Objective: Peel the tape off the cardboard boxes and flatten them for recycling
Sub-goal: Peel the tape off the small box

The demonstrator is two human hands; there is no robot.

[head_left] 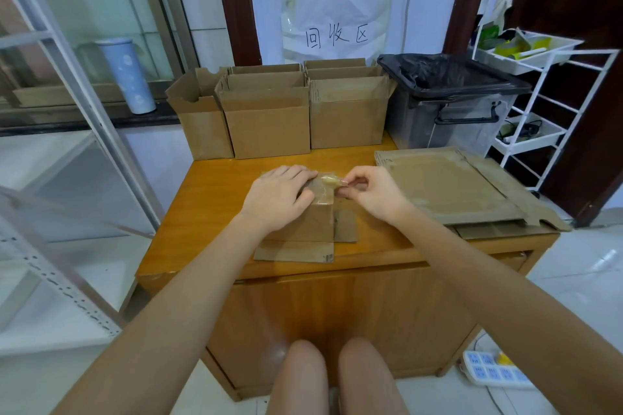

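The small box [305, 224] sits near the front middle of the wooden table [209, 199], its flaps spread on the surface, and the step in hand looks to be stripping the clear tape [323, 190] from its top. The left hand [278, 197] lies flat on the box with straight fingers pressing it down, while the right hand [369, 194] pinches a crumpled, lifted end of the tape between thumb and fingertips just beside the left fingertips. To do this well, the pinch should stay close to where the tape leaves the cardboard, and the pull should run low and back along the strip, not straight up, so the paper skin does not tear and the tape comes away whole. The pressing hand is best kept just behind the peel line, since the box is light and would otherwise lift with the pull. Three open boxes [269, 118] stand at the back edge, seemingly waiting their turn, and a flattened stack [451, 184] rests on the right side of the table. The lined bin [451, 101] behind that stack seems the likely place for the peeled strip.
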